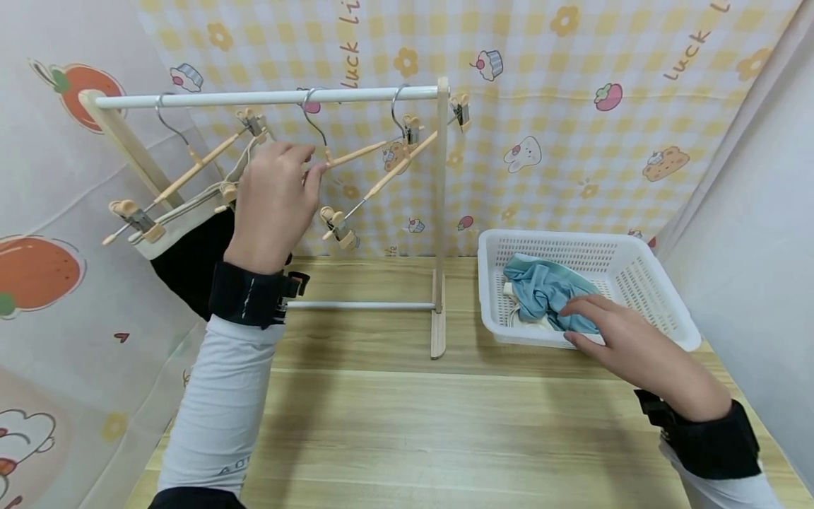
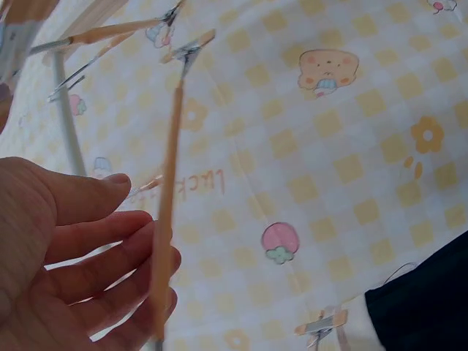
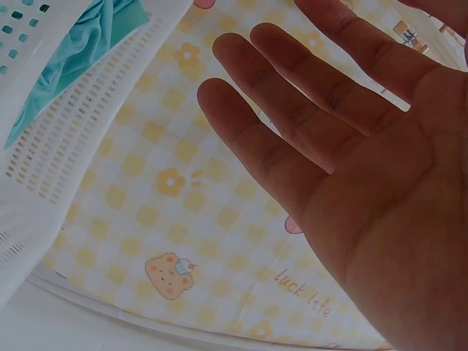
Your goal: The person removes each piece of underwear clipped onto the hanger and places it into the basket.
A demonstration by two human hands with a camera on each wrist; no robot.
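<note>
My left hand (image 1: 297, 170) is raised to a wooden clothes rack (image 1: 267, 97), its relaxed fingertips (image 2: 150, 245) touching the bar of the middle wooden clip hanger (image 1: 359, 150) (image 2: 170, 168). A black and white garment (image 1: 191, 258) hangs clipped on the left hanger (image 1: 191, 166). My right hand (image 1: 588, 322) (image 3: 278, 88) reaches over the front rim of a white plastic basket (image 1: 661, 297) (image 3: 88, 124), fingers straight, tips resting on a light blue cloth (image 1: 540, 286) (image 3: 80, 51) that lies in it.
A third clip hanger (image 1: 397, 166) hangs at the rack's right end, next to the upright post (image 1: 440, 212). The rack stands on a wooden table (image 1: 445, 424). A yellow checked backdrop (image 1: 572, 141) hangs close behind, and pale sheets close both sides.
</note>
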